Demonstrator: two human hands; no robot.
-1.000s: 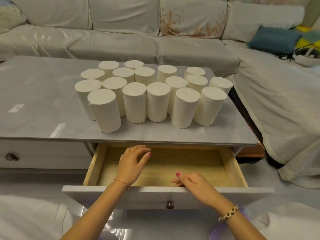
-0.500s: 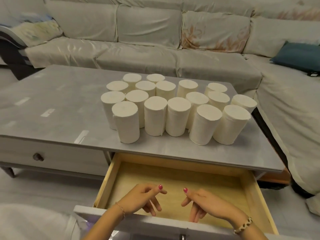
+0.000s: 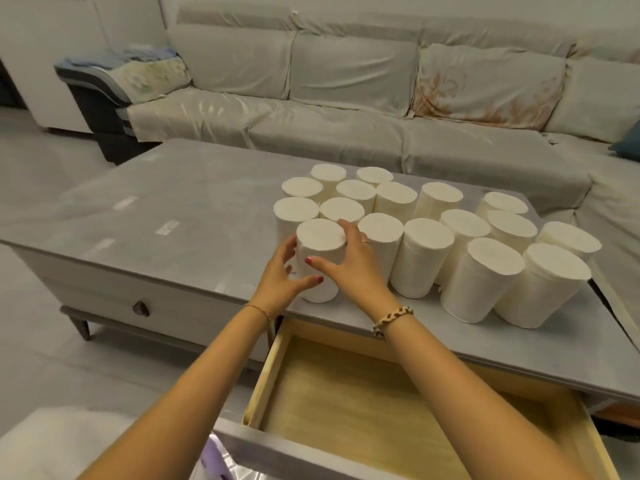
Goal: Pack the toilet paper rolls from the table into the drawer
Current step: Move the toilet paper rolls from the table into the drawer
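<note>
Several white toilet paper rolls (image 3: pixel 422 258) stand upright in a cluster on the grey table (image 3: pixel 180 216). The nearest roll at the front left (image 3: pixel 320 245) has both hands around it. My left hand (image 3: pixel 280 277) cups its left and lower side. My right hand (image 3: pixel 349 261) wraps its right side, fingers over the top rim. The roll still stands on the tabletop. Below the table's front edge the wooden drawer (image 3: pixel 346 393) is pulled out, with nothing inside it.
A second drawer with a dark knob (image 3: pixel 141 308) stays closed at the left. A covered sofa (image 3: pixel 346 109) runs behind and to the right of the table. Pale floor lies at the left.
Both hands rose out of the drawer and reached onto the table, closing around the front-left roll. The camera view shifted left and closer.
</note>
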